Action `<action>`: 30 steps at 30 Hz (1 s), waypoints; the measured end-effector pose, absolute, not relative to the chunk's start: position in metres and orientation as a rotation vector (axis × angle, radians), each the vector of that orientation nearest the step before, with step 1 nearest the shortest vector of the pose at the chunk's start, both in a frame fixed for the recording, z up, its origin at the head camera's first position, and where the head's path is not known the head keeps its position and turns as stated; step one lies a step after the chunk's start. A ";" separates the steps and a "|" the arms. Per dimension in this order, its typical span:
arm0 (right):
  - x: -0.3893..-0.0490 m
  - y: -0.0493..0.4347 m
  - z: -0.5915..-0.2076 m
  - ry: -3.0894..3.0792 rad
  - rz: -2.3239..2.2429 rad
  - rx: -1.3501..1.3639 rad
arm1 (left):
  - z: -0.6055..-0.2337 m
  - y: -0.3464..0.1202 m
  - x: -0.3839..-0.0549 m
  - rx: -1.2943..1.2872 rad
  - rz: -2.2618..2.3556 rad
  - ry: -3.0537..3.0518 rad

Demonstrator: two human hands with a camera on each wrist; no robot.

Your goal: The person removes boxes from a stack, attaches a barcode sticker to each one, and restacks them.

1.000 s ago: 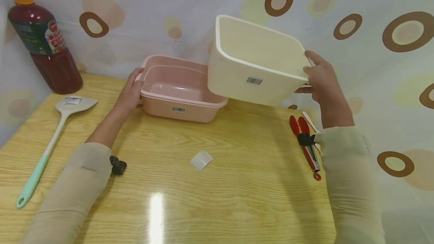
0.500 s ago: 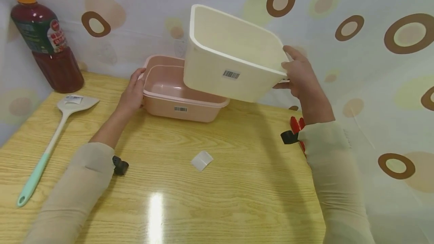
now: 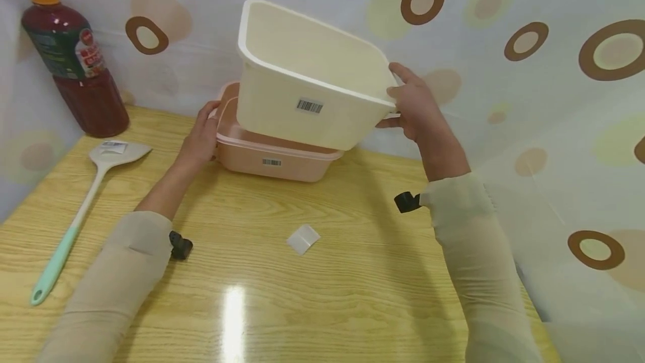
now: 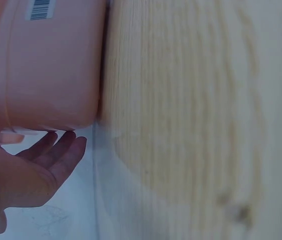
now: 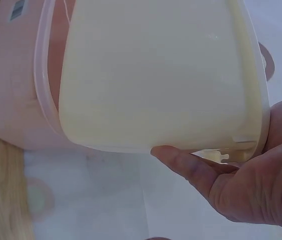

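A pink plastic bin [image 3: 272, 156] with a barcode label stands on the table near the back wall. My left hand [image 3: 200, 138] grips the rim at its left end; in the left wrist view the fingertips [image 4: 73, 145] touch the end wall. Over the pink bin hangs a cream plastic bin [image 3: 302, 108], tilted with its right end lower, its base covering most of the pink bin's opening. My right hand [image 3: 413, 102] holds the cream bin by its right end. Seen from the right wrist, one finger [image 5: 173, 157] lies along the underside. Whether the two bins touch, I cannot tell.
A sauce bottle [image 3: 83, 77] with an orange cap stands at the back left. Before it lies a white spatula [image 3: 96, 178] with a mint handle. A small white packet [image 3: 303, 238] lies mid-table [image 3: 282, 296]. A patterned curtain [image 3: 468, 60] hangs behind.
My right hand has carried the cream bin leftward and slightly up, from the pink bin's right end to over it. The right sleeve now hides the red tongs. The left hand stays on the pink bin.
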State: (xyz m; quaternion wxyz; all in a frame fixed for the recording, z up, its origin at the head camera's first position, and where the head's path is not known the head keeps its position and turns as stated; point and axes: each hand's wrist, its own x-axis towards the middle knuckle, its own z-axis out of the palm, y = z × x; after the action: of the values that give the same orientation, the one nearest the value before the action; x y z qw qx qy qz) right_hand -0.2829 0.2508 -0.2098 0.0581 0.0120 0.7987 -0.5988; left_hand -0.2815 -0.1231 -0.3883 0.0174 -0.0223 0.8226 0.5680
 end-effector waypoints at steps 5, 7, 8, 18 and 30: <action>-0.284 0.238 -0.212 2.382 -1.819 0.047 | -0.389 -0.124 -0.281 -0.047 1.737 2.567; -0.285 0.234 -0.213 2.370 -1.811 0.037 | -0.390 -0.125 -0.281 -0.027 1.740 2.564; -0.285 0.232 -0.214 2.363 -1.806 0.032 | -0.390 -0.125 -0.281 -0.020 1.735 2.569; -0.288 0.221 -0.225 2.376 -1.769 0.023 | -0.391 -0.126 -0.280 -0.001 1.734 2.569; -0.292 0.221 -0.239 2.378 -1.755 0.045 | -0.390 -0.126 -0.279 0.017 1.709 2.604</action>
State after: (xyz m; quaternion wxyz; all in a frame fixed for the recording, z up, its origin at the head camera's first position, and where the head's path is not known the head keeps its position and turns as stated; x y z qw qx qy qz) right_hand -0.2918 0.2212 -0.2392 0.0929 0.0152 0.8011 -0.5911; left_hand -0.2788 -0.1261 -0.3897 0.0133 0.0053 0.8359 0.5488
